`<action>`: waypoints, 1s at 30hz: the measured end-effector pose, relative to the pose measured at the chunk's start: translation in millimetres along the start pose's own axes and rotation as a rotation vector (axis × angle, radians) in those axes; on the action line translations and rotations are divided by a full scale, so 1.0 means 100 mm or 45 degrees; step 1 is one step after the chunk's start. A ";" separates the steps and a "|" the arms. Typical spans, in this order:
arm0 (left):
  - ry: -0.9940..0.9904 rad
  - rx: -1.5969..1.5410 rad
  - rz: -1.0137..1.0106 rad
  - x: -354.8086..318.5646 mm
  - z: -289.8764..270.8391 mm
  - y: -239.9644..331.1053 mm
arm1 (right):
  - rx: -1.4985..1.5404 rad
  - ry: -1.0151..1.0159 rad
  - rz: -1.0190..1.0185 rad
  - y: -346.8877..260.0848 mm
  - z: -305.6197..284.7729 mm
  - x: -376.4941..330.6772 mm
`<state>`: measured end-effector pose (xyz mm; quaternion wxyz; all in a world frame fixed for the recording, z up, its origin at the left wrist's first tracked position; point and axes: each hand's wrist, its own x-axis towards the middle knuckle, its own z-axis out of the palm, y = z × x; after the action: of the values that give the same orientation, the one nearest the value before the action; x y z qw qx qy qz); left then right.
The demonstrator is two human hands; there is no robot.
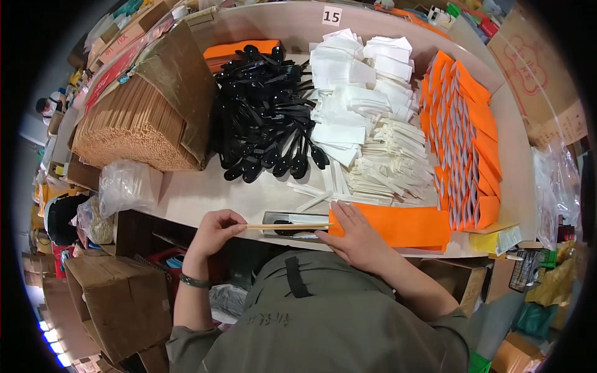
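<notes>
My left hand (pixel 214 231) pinches the near end of a pair of wooden chopsticks (pixel 289 226), held level above the table's front edge. The chopsticks' far end meets my right hand (pixel 356 235), which rests flat on an orange paper sleeve (pixel 404 225) and grips its left end. Under the chopsticks lies a small grey tray (pixel 292 219) with a black plastic spoon in it.
A heap of black plastic spoons (pixel 264 112), white napkins (pixel 354 81), white wrapped sticks (pixel 388 168) and rows of orange sleeves (pixel 463 137) cover the table. A big bundle of chopsticks (pixel 134 127) lies at the left in brown paper. Cardboard boxes (pixel 118 298) stand below.
</notes>
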<state>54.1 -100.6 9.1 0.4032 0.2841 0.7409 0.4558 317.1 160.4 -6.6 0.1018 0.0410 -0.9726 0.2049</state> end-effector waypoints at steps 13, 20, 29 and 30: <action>0.572 0.920 0.306 0.24 1.24 0.27 | -0.127 0.097 0.097 -0.25 0.11 0.05; -0.177 -0.498 0.126 0.52 1.61 0.02 | -0.021 0.159 0.070 -0.14 0.09 0.14; 0.063 1.285 0.915 0.32 1.09 0.37 | 0.023 0.033 -0.124 -0.24 -0.32 0.36; 0.153 1.245 0.965 0.37 1.07 0.37 | -0.070 -0.034 -0.168 -0.21 -0.41 0.43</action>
<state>128.5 -7.5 2.5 -0.0057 0.6529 0.7331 0.1903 285.4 156.0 47.8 0.1030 0.1051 -0.9743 0.1704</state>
